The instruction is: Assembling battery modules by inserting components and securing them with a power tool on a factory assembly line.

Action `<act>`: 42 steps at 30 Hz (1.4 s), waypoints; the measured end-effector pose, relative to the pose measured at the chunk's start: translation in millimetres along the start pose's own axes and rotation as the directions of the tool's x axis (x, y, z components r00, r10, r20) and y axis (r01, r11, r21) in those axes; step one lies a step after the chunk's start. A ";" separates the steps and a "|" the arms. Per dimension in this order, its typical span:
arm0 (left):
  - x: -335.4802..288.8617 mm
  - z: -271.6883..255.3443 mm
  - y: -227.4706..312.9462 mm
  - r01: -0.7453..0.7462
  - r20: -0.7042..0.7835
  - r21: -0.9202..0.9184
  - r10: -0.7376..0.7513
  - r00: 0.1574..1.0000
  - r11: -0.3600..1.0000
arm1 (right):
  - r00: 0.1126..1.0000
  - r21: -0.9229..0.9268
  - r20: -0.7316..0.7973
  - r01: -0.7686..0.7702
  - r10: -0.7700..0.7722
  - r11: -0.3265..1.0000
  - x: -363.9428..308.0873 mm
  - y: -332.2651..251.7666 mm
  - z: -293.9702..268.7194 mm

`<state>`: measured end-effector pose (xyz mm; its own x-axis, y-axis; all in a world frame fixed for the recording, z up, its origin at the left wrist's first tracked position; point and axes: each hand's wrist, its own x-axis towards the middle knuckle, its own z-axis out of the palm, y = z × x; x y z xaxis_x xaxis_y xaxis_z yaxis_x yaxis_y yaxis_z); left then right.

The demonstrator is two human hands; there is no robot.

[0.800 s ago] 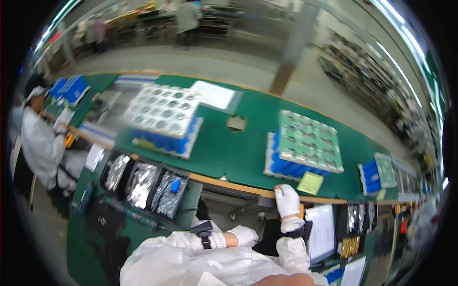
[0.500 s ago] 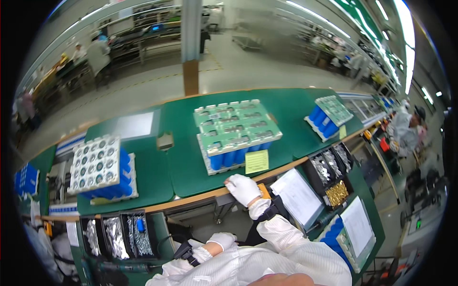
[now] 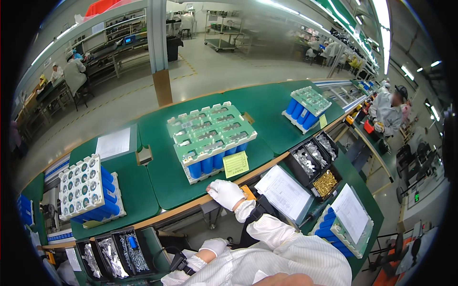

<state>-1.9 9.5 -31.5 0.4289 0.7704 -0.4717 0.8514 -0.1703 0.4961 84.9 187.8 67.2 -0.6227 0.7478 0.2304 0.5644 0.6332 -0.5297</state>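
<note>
My right hand [image 3: 226,194], in a white glove with bare fingertips, rests at the wooden front edge of the green bench [image 3: 136,183]. Its fingers are curled, and whatever may be inside them is hidden. Just beyond it stands a battery pack [image 3: 212,129] of blue cells under a pale green top plate with metal strips. A yellow label [image 3: 236,164] hangs at its front corner, close to my right hand. My left hand [image 3: 214,246], also gloved, is low in front of my body, apart from the bench; its fingers are mostly hidden.
Another pack with a white cell holder [image 3: 82,186] stands at left, and a smaller green-topped pack [image 3: 309,104] at far right. Black bins of metal parts [image 3: 113,257] sit lower left, more bins [image 3: 315,157] at right beside papers [image 3: 284,190]. A co-worker [image 3: 387,108] stands far right.
The whole view has shifted, so the bench and packs sit further left in the picture. My right hand stays at the bench edge by the pack; my left hand stays low.
</note>
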 end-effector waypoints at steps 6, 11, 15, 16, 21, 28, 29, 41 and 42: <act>-1.8 -9.3 7.3 0.011 0.016 0.015 -0.011 1.000 1.000 | 1.000 0.000 0.009 -0.002 0.002 1.000 0.6 -0.9 -1.4; -1.2 -5.9 4.8 0.006 0.006 0.038 -0.006 1.000 0.999 | 1.000 0.002 0.014 -0.005 0.004 1.000 0.9 -1.7 -2.6; -2.2 -7.0 5.7 0.007 0.010 0.051 -0.007 1.000 0.999 | 1.000 -0.005 0.012 -0.011 0.011 1.000 0.5 -1.2 -1.6; -1.5 -6.2 4.8 0.008 0.013 0.052 -0.009 1.000 0.999 | 1.000 -0.006 0.012 -0.009 0.009 1.000 0.6 -1.3 -1.7; -1.3 -4.8 4.3 0.012 0.007 0.021 -0.012 1.000 1.000 | 1.000 -0.020 0.002 -0.005 0.005 1.000 -0.1 -1.1 -1.7; -3.0 -8.5 7.2 0.028 0.020 0.017 -0.028 0.999 0.999 | 1.000 0.011 0.013 -0.004 0.004 1.000 -0.1 -0.4 -1.5; -1.9 -8.7 6.7 0.018 0.014 0.016 -0.018 1.000 1.000 | 1.000 0.016 0.017 -0.006 0.006 1.000 0.0 -0.3 -2.2; -6.8 -12.8 8.4 0.016 0.009 0.021 -0.016 1.000 1.000 | 1.000 -0.011 -0.008 0.002 -0.002 1.000 0.1 -3.2 -3.5; -6.7 -13.0 8.4 0.017 0.011 0.021 -0.018 1.000 1.000 | 1.000 -0.009 -0.011 0.003 -0.003 1.000 0.1 -1.8 -2.2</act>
<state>-1.6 10.8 -14.7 0.4171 0.7667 -0.4880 0.8647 -0.1696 0.4728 85.0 187.1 69.9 -0.6186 0.7479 0.2408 0.5672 0.6372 -0.5218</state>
